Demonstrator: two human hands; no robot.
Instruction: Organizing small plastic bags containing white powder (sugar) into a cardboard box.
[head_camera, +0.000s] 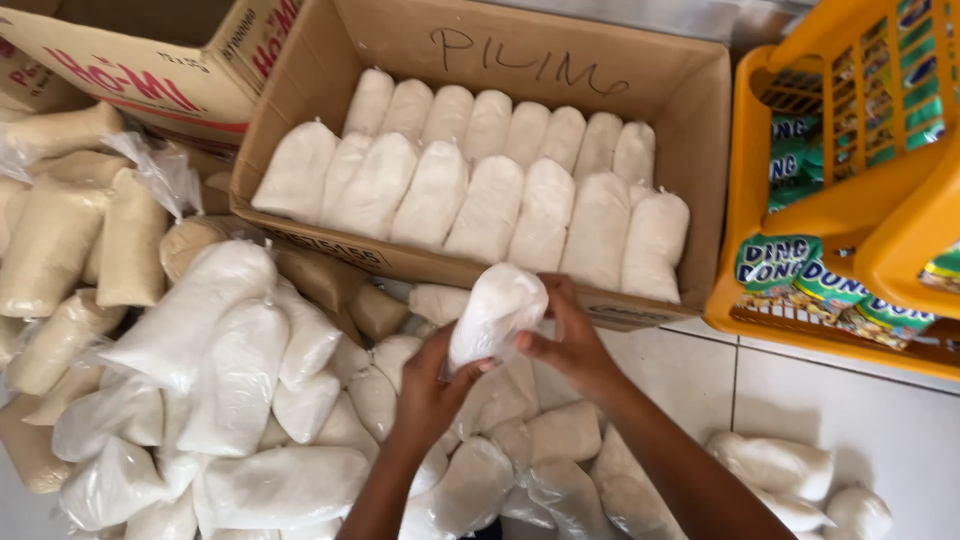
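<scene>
Both hands grip one white bag (497, 312) above the floor pile (240, 400): left hand (432, 385) closed on its near end, right hand (570, 335) closed on its right side. Far: packed cardboard box (690, 110); right: orange basket (850, 210).

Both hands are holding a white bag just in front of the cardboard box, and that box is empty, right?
Not quite. Both the left hand and right hand do hold the white bag, but the head view shows the cardboard box packed with rows of white bags.
</scene>
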